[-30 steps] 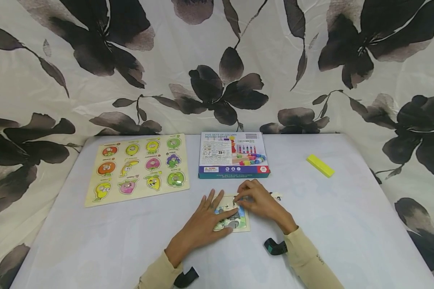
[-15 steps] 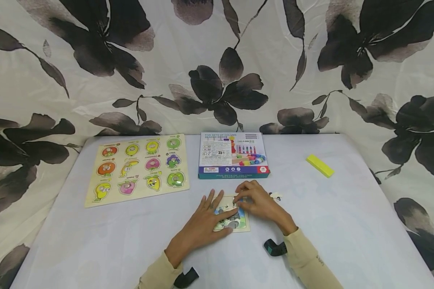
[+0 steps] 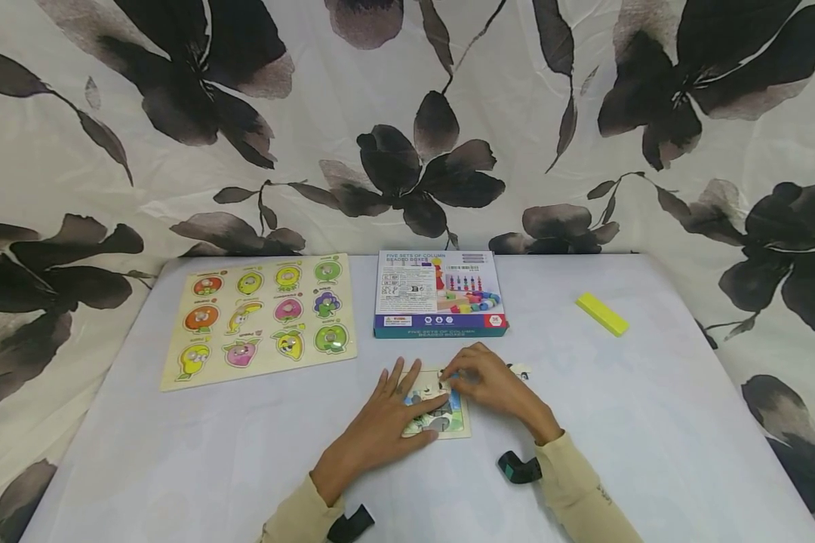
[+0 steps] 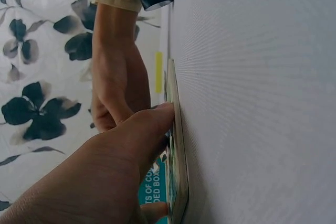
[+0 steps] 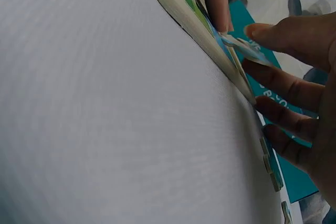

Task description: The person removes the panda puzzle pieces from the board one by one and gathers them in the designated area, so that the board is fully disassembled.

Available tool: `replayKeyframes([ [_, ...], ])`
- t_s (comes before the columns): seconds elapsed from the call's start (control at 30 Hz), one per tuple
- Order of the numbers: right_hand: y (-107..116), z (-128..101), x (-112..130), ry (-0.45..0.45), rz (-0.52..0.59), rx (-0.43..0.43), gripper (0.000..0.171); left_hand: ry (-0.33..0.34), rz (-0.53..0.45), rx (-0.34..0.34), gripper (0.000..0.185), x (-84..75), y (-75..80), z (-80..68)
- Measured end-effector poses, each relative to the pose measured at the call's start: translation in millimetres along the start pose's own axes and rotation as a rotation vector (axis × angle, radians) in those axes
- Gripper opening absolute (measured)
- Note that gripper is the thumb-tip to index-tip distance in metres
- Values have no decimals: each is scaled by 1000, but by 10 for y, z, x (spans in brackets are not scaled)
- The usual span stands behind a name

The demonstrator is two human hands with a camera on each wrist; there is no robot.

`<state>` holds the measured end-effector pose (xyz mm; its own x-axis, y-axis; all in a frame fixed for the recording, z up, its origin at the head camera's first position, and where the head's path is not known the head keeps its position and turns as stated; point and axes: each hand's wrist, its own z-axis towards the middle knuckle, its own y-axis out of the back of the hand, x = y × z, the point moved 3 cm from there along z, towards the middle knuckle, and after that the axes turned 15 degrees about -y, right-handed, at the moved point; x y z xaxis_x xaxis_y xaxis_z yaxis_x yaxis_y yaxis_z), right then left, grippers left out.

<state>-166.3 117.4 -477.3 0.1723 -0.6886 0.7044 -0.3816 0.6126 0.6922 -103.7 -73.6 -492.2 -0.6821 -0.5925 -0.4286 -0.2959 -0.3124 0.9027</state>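
Almost nothing has moved since the earlier frame: both hands sit on the small picture puzzle [image 3: 441, 411] as before, and the right fingertips have only shifted slightly at its top edge.

From the head view, the left hand [image 3: 380, 430] lies flat with fingers spread and straight, pressing the puzzle's left half against the white surface [image 3: 176, 452]; its grip is released, holding nothing. It covers much of the picture, so only patches of blue, green and grey show. The right hand [image 3: 492, 388] is curled over the puzzle's upper right corner. In the right wrist view its thumb and forefinger pinch a thin blue and white puzzle piece [image 5: 245, 50], tilted, with one end touching the board's edge. Whether the piece is seated in its slot cannot be made out.

Just right of that hand, a few loose pieces [image 3: 519, 370] lie on the surface, partly hidden behind the knuckles. The left wrist view shows the puzzle only edge-on and is mostly filled by the hand itself.

Farther back lie a toy box [image 3: 438, 292] with small, unreadable print, a wooden fruit peg board [image 3: 261, 318] to the left, and a yellow block [image 3: 601, 313] well apart to the right. A flowered cloth [image 3: 407, 121] hangs behind.
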Motion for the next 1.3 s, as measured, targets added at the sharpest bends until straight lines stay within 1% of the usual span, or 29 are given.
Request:
replayKeyframes([
  [0.13, 24, -11, -21, -37, 40, -4, 17, 3, -13, 1, 51, 2, -5, 2],
  [0.23, 38, -10, -26, -47, 52, -2, 21, 4, -19, 2, 51, 7, -4, 3],
  [0.43, 79, 4, -61, -64, 60, -10, 19, -2, -39, -1, 51, 12, 9, -4],
  [0.53, 144, -3, -97, -83, 81, -26, 20, -1, -54, -3, 51, 10, 19, -8],
  [0.63, 256, -29, -161, -105, 121, -48, 21, -1, -61, -7, 51, 10, 24, -9],
  [0.77, 434, -79, -302, -148, 155, -80, 22, -1, -59, -10, 50, 14, 21, -11],
  [0.87, 569, -126, -434, -207, 163, -107, 21, -2, -63, -14, 50, 17, 18, -10],
  [1.03, 780, -236, -667, -300, 132, -160, 17, -8, -64, -26, 50, 15, 19, -8],
  [1.13, 878, -310, -794, -322, 107, -177, 17, -11, -62, -30, 49, 17, 14, -8],
  [1.3, 952, -415, -957, -341, 67, -166, 17, -16, -66, -35, 48, 27, 2, -9],
])
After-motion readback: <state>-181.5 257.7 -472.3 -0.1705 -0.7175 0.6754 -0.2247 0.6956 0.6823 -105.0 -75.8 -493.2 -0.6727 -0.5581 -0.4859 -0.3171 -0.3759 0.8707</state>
